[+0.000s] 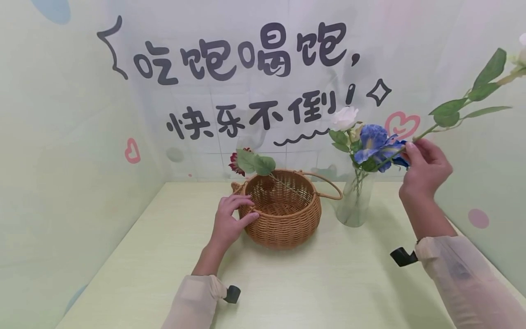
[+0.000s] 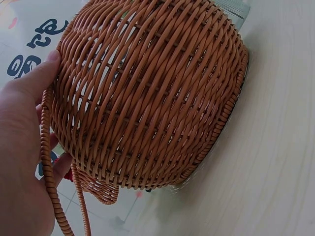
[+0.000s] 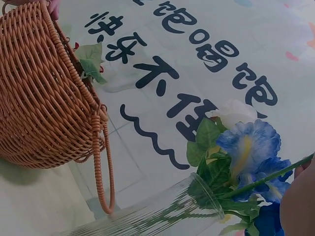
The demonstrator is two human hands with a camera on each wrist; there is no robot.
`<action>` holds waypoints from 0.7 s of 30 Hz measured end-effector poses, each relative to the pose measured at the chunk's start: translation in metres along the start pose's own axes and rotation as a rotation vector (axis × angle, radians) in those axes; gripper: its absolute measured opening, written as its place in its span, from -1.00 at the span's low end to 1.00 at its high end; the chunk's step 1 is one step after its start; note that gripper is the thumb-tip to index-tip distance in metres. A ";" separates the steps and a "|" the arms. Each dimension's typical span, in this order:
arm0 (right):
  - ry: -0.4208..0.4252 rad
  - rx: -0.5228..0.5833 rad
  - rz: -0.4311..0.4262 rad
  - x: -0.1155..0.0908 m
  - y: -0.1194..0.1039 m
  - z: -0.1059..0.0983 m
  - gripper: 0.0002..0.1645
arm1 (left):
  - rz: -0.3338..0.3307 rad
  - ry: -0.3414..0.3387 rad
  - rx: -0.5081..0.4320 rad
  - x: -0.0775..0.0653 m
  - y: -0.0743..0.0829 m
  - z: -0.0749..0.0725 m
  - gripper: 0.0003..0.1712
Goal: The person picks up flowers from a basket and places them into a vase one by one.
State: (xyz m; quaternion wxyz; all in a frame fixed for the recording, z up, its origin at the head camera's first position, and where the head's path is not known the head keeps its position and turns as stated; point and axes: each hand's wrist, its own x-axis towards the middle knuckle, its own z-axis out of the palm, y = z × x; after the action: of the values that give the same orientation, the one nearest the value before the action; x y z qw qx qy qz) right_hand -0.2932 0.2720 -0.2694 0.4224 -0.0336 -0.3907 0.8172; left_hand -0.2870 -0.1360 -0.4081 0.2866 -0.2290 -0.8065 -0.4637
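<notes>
A round brown wicker basket (image 1: 283,230) stands mid-table, and my left hand (image 1: 230,219) grips its rim on the near left side. In the left wrist view the thumb lies against the basket's outer wall (image 2: 147,98). A dark red flower (image 1: 236,163) with green leaves leans out over the basket's back rim. My right hand (image 1: 425,171) pinches a long green flower stem (image 1: 427,132), its leafy end and pale bloom (image 1: 522,55) reaching to the upper right. The stem's lower end crosses in front of blue irises (image 1: 373,141) in a clear vase (image 1: 354,208).
A white rose (image 1: 344,118) also stands in the vase. The basket's handle (image 1: 328,180) hangs out to the right, close to the vase. Behind the pale table (image 1: 287,288) is a back wall with large dark lettering (image 1: 223,59); side walls enclose it.
</notes>
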 end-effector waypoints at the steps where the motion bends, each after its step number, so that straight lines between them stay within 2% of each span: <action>1: -0.001 -0.003 -0.003 0.000 0.001 0.000 -0.63 | 0.001 0.000 0.000 0.000 -0.001 0.000 -0.68; 12: -0.049 -0.003 -0.052 -0.004 0.016 0.000 -0.74 | 0.005 -0.001 -0.007 0.000 -0.002 0.000 -0.67; 21: -0.090 -0.019 -0.031 -0.006 0.023 -0.001 -0.83 | 0.002 -0.002 0.004 0.001 0.000 0.000 -0.67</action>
State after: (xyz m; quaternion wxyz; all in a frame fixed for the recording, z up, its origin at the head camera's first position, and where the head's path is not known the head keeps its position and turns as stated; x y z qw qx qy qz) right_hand -0.3042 0.2609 -0.2869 0.4168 0.0052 -0.4176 0.8074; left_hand -0.2873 -0.1362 -0.4077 0.2866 -0.2296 -0.8075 -0.4616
